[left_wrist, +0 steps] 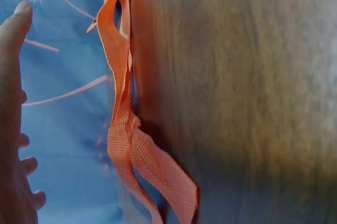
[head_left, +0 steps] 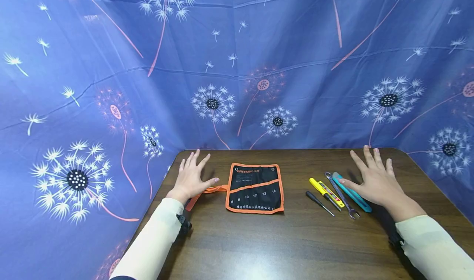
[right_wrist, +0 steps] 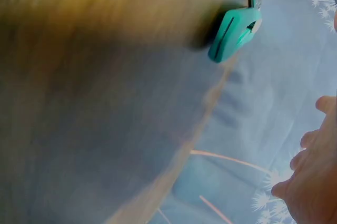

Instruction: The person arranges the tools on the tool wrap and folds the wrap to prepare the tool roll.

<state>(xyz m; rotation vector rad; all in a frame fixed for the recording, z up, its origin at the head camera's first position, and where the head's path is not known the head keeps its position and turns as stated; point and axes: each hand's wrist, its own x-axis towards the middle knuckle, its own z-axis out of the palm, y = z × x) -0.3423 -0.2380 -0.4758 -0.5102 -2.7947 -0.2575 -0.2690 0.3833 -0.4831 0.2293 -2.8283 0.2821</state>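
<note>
My left hand (head_left: pixel 192 177) is spread with straight fingers at the table's left side, overlapping the end of an orange strap (left_wrist: pixel 124 129) in the head view. That strap runs to a black tool pouch (head_left: pixel 254 189) with orange edging and numbered pockets, lying flat. On the right, my right hand (head_left: pixel 377 181) is also spread, holding nothing, its thumb by a teal utility knife (head_left: pixel 353 193). Beside the knife lie a wrench (head_left: pixel 341 194), a yellow tool with a red-marked label (head_left: pixel 331 194), a yellow-handled screwdriver (head_left: pixel 322 191) and a small black screwdriver (head_left: pixel 318 201).
The brown wooden table (head_left: pixel 252 239) has rounded far corners. A blue curtain (head_left: pixel 237 66) with dandelion prints hangs behind it and along the left side. Dark wrist mounts (head_left: pixel 183 222) sit under the cream sleeves (head_left: pixel 155 234).
</note>
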